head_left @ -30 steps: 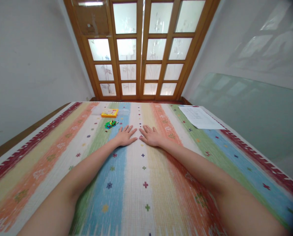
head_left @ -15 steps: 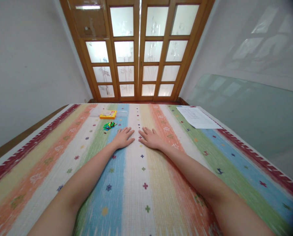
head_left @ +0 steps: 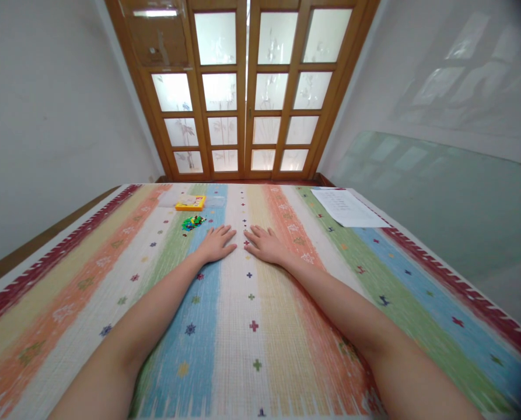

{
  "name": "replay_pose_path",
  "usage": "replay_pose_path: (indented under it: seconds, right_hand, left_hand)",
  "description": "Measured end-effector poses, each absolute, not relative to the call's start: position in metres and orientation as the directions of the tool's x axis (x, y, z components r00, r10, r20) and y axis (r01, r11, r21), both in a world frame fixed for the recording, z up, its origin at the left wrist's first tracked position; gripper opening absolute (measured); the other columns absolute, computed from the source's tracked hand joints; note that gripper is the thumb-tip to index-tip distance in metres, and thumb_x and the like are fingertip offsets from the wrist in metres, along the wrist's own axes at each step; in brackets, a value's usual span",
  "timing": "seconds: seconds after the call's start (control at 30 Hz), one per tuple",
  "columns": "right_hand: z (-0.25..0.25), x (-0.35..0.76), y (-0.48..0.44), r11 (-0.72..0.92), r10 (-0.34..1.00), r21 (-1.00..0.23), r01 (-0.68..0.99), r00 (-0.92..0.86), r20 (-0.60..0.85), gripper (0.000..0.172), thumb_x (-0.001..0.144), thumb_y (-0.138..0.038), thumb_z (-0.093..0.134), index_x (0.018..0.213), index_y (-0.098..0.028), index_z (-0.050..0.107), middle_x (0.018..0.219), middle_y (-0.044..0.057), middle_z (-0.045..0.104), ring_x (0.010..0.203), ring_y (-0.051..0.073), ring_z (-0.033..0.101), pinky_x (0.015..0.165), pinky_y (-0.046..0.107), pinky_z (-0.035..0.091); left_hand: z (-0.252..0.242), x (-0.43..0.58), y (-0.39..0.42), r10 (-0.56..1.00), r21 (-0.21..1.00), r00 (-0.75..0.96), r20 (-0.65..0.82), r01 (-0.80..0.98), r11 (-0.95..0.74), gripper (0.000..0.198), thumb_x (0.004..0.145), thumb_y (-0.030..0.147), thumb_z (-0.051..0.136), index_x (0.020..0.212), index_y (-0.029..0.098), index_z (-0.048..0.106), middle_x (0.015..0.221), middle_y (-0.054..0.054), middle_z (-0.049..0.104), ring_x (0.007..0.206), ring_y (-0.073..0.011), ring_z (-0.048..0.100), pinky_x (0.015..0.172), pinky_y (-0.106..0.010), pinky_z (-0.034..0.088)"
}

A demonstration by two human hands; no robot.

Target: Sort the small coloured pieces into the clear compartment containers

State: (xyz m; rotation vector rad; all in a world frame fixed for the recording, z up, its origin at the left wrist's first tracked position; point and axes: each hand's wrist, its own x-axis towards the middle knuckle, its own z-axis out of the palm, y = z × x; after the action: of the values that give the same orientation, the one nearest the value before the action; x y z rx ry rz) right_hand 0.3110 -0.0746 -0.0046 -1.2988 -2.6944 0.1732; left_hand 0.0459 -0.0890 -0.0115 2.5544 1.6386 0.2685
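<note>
My left hand (head_left: 217, 243) lies flat on the striped tablecloth (head_left: 234, 350), palm down with its fingers spread. Across a narrow gap, my right hand (head_left: 264, 244) rests the same way, and neither holds anything. Just left of and beyond my left hand is a small pile of green, blue, yellow and dark pieces (head_left: 193, 223), too small to make out singly. Behind that pile sits a yellow box (head_left: 191, 203), with clear plastic on both sides of it.
Printed white paper sheets (head_left: 346, 207) lie at the far right of the table. A glass panel (head_left: 426, 204) leans along the right wall. Wooden doors with frosted panes (head_left: 225, 90) stand beyond the table's far edge.
The view has shifted very slightly, so everything on the table appears a little further left and up. Both hands stay flat in place on the cloth.
</note>
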Motion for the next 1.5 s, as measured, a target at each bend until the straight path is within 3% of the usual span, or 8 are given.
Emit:
replay_pose_path:
  seconds: [0.43, 0.67, 1.5]
  right_hand:
    - [-0.0043, 0.3121, -0.0727, 0.629, 0.777, -0.145, 0.764, -0.622, 0.097, 0.066, 0.107, -0.065, 0.032, 0.162, -0.029, 0.043, 0.170, 0.012, 0.034, 0.157, 0.032, 0.029, 0.125, 0.057, 0.022]
    - [-0.0047, 0.3122, -0.0720, 0.633, 0.774, -0.142, 0.761, -0.625, 0.099, 0.067, 0.107, -0.066, 0.032, 0.162, -0.028, 0.044, 0.170, 0.012, 0.035, 0.157, 0.032, 0.030, 0.125, 0.054, 0.022]
    - [-0.0097, 0.3130, -0.0687, 0.631, 0.776, -0.140, 0.763, -0.621, 0.110, 0.069, 0.107, -0.067, 0.032, 0.162, -0.028, 0.044, 0.170, 0.013, 0.035, 0.157, 0.032, 0.030, 0.125, 0.055, 0.022]
  left_hand:
    - [-0.0078, 0.0479, -0.0936, 0.908, 0.176, 0.419, 0.018, 0.892, -0.416, 0.083, 0.098, 0.077, 0.037, 0.166, 0.030, 0.034, 0.176, -0.009, 0.021, 0.163, -0.0349, 0.017, 0.129, -0.063, 0.005]
    - [-0.0078, 0.0450, -0.0936, 0.901, 0.182, 0.433, 0.035, 0.884, -0.432, 0.079, 0.098, 0.074, 0.041, 0.164, 0.032, 0.037, 0.175, -0.008, 0.023, 0.162, -0.0346, 0.019, 0.129, -0.061, 0.010]
    - [-0.0061, 0.0445, -0.0949, 0.902, 0.173, 0.430, 0.024, 0.887, -0.428, 0.076, 0.100, 0.072, 0.039, 0.165, 0.032, 0.035, 0.176, -0.007, 0.022, 0.162, -0.0344, 0.018, 0.129, -0.061, 0.010]
